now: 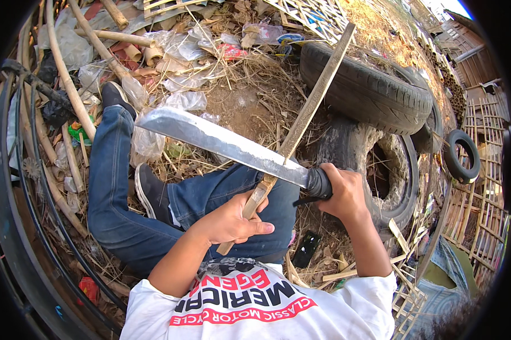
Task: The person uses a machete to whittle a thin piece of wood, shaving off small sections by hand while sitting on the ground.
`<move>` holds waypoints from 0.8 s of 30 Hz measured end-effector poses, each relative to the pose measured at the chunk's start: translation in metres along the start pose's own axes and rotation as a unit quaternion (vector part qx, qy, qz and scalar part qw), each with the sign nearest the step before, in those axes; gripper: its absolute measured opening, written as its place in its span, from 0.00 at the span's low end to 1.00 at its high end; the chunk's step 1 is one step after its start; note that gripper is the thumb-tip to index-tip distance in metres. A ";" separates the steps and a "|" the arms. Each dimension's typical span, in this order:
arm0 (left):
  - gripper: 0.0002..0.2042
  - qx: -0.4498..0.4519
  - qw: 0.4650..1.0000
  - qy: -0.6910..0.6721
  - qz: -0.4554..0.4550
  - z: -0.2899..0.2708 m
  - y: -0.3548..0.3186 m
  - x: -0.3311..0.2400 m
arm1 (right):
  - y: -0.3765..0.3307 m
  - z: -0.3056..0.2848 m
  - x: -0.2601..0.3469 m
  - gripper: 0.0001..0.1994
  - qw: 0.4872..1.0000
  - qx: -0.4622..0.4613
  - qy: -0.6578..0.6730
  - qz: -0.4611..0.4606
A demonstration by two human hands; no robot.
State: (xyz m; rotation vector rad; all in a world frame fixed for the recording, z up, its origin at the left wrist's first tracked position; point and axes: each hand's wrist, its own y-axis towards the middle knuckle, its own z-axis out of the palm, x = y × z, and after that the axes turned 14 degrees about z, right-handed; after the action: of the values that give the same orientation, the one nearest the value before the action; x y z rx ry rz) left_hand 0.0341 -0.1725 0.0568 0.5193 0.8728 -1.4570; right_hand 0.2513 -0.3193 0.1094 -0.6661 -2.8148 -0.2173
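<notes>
Over my feed I count two shoes (152, 191), one left hand (232, 220) curled around one slanting stick (313, 102), one knife (213, 139) crossing it, one right hand (345, 191) closed on the knife's handle, at least three tires (368, 88).

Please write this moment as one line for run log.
left hand: holding wooden strip | right hand: gripping machete by black handle | blade: crossing strip

2 hands (230, 220), 1 machete (224, 144), 1 held strip (315, 97), 2 shoes (152, 195).
</notes>
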 end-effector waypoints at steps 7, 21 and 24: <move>0.18 0.010 0.998 0.065 -0.001 0.021 0.001 -0.002 | -0.004 0.003 0.007 0.31 0.998 -0.039 -0.018 -0.053; 0.19 0.021 1.000 -0.002 0.002 0.003 -0.018 0.000 | 0.030 -0.034 -0.086 0.25 0.981 -0.151 -0.111 0.056; 0.18 0.020 1.000 0.016 -0.018 0.008 -0.014 -0.006 | 0.026 -0.065 -0.132 0.19 0.936 -0.232 -0.121 0.235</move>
State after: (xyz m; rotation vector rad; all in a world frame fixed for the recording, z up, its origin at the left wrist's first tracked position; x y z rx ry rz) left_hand 0.0227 -0.1761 0.0695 0.5594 0.8841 -1.5053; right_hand 0.3904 -0.3651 0.1391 -1.5373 -2.7254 -0.7659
